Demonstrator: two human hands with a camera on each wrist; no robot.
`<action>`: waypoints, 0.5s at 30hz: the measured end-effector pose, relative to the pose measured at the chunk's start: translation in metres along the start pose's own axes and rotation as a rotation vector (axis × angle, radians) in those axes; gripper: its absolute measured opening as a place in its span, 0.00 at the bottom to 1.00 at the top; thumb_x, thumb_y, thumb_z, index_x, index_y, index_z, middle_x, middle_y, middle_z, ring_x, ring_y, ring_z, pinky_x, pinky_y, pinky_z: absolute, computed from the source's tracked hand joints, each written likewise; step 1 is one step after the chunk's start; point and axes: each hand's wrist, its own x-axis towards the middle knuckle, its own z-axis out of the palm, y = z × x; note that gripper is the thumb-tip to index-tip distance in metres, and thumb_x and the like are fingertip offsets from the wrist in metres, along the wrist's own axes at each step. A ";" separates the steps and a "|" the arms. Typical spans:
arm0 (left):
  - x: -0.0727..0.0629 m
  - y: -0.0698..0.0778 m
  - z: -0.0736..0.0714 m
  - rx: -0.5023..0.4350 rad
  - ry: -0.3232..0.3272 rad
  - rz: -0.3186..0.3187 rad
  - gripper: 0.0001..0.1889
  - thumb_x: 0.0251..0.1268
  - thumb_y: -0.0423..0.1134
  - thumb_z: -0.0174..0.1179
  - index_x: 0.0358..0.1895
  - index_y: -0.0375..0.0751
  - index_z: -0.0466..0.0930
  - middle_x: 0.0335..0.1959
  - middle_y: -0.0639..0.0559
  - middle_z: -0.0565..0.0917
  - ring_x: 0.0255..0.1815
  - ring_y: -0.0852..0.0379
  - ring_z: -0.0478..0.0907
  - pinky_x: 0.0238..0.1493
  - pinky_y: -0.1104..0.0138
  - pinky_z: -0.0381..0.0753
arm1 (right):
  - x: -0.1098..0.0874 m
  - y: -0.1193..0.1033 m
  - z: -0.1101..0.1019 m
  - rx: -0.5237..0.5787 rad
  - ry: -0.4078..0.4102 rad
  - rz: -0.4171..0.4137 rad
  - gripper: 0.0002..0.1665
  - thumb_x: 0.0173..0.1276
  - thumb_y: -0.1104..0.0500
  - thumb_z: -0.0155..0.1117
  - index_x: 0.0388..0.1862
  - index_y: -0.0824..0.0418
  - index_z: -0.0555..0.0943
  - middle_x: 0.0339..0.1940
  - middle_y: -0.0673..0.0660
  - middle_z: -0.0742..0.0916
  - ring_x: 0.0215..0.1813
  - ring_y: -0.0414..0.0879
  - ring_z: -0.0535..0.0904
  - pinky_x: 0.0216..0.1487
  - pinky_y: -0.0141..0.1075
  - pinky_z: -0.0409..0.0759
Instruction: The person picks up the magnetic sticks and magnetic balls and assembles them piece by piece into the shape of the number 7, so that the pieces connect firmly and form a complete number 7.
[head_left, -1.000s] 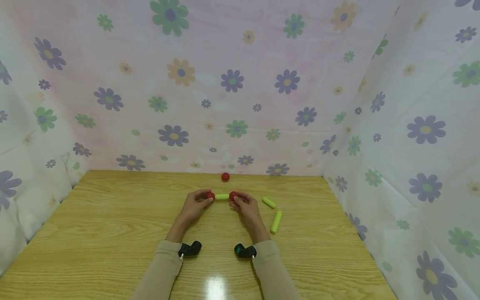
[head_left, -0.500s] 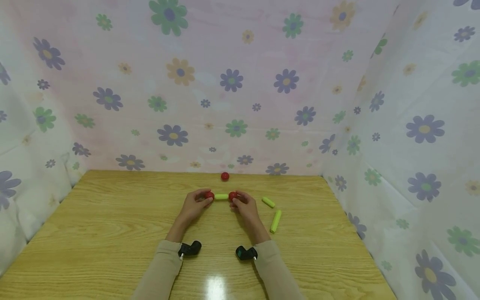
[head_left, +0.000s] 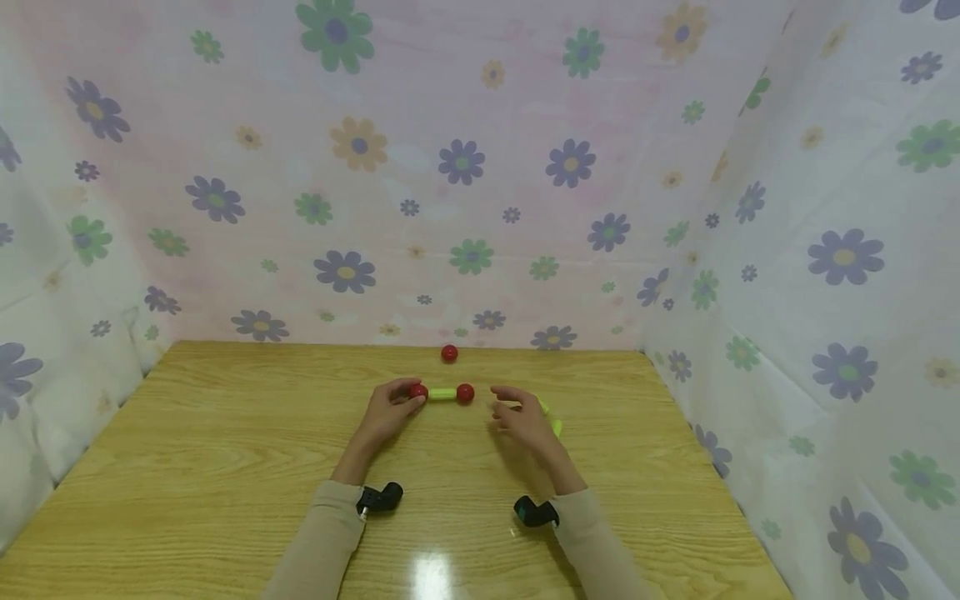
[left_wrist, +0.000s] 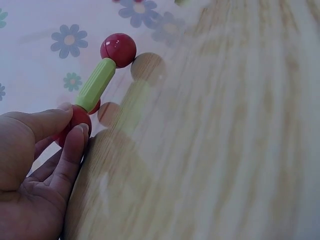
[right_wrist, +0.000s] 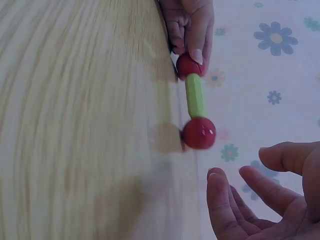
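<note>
My left hand (head_left: 390, 410) pinches a red ball (left_wrist: 80, 121) between thumb and fingers. That ball sits on one end of a short lime-green ribbed rod (head_left: 442, 394), and a second red ball (head_left: 465, 392) is on the rod's other end, so the three form a dumbbell lying along the table. My right hand (head_left: 523, 419) is a short way to the right of the second ball, fingers parted, holding nothing. In the right wrist view its fingers (right_wrist: 218, 192) stand apart from the ball. Two loose lime-green rods (head_left: 557, 427) lie partly hidden behind the right hand.
A loose red ball (head_left: 449, 353) rests near the back edge of the wooden table (head_left: 247, 467), beyond the dumbbell. Flower-printed cloth (head_left: 405, 208) hangs behind the table and along both sides. Each wrist carries a black camera mount (head_left: 381, 497).
My right hand has let go of the right red ball and moved right, over the loose rods. The left hand keeps its pinch, and the dumbbell stays in place.
</note>
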 end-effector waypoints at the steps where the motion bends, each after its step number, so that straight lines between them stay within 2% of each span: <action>1: 0.000 0.000 0.000 -0.005 0.003 -0.008 0.22 0.70 0.32 0.65 0.65 0.31 0.78 0.57 0.34 0.83 0.52 0.47 0.82 0.42 0.74 0.80 | -0.003 0.000 -0.006 -0.019 -0.003 -0.017 0.23 0.79 0.63 0.56 0.69 0.71 0.75 0.64 0.73 0.77 0.53 0.64 0.84 0.51 0.49 0.86; 4: -0.001 -0.001 0.001 -0.013 0.004 -0.017 0.22 0.70 0.32 0.65 0.65 0.30 0.78 0.58 0.34 0.83 0.53 0.46 0.82 0.42 0.74 0.80 | -0.010 0.001 -0.023 -0.070 0.000 -0.054 0.22 0.79 0.63 0.56 0.67 0.73 0.75 0.60 0.74 0.80 0.51 0.66 0.84 0.50 0.51 0.86; 7: 0.000 -0.001 0.001 -0.030 0.001 -0.021 0.22 0.70 0.32 0.65 0.66 0.31 0.78 0.58 0.34 0.82 0.54 0.44 0.82 0.42 0.74 0.81 | -0.017 0.004 -0.038 -0.118 0.023 -0.050 0.20 0.79 0.63 0.56 0.63 0.74 0.77 0.51 0.72 0.83 0.46 0.65 0.85 0.46 0.49 0.87; 12: 0.002 -0.001 0.001 -0.003 -0.012 -0.014 0.23 0.71 0.33 0.65 0.67 0.33 0.77 0.61 0.34 0.82 0.56 0.44 0.82 0.45 0.72 0.80 | -0.026 0.012 -0.055 -0.197 0.067 0.013 0.15 0.79 0.63 0.57 0.56 0.74 0.80 0.38 0.69 0.86 0.36 0.57 0.85 0.36 0.39 0.86; 15: 0.001 0.000 0.001 0.009 -0.007 -0.016 0.23 0.71 0.33 0.65 0.67 0.33 0.77 0.61 0.35 0.82 0.56 0.44 0.82 0.48 0.70 0.80 | -0.030 0.018 -0.060 -0.240 0.077 0.041 0.14 0.78 0.63 0.57 0.52 0.74 0.81 0.34 0.66 0.86 0.31 0.51 0.84 0.31 0.35 0.83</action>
